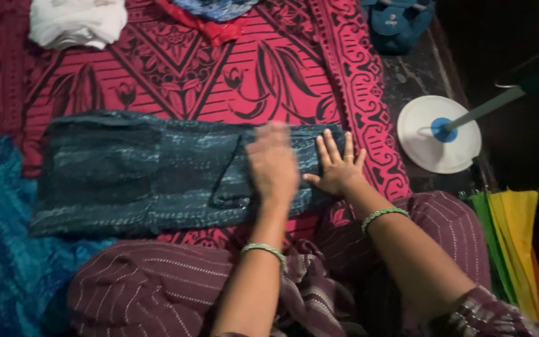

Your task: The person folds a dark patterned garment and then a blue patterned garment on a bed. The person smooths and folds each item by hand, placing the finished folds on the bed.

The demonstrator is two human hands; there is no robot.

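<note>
My left hand (pixel 272 163), blurred, lies flat on the folded dark teal garment (pixel 157 171); right hand (pixel 339 170) beside it, fingers (pixel 329 146) spread wide, pressing the garment's end.

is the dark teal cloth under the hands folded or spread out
Folded. The dark teal cloth lies as a long narrow band with layered edges on the red patterned sheet; the left hand and right hand press it flat.

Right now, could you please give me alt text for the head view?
Both hands, left hand blurred and right hand flat, press on a folded dark blue-green garment lying on a red and black patterned cloth. A white fan base stands to the right.
</note>
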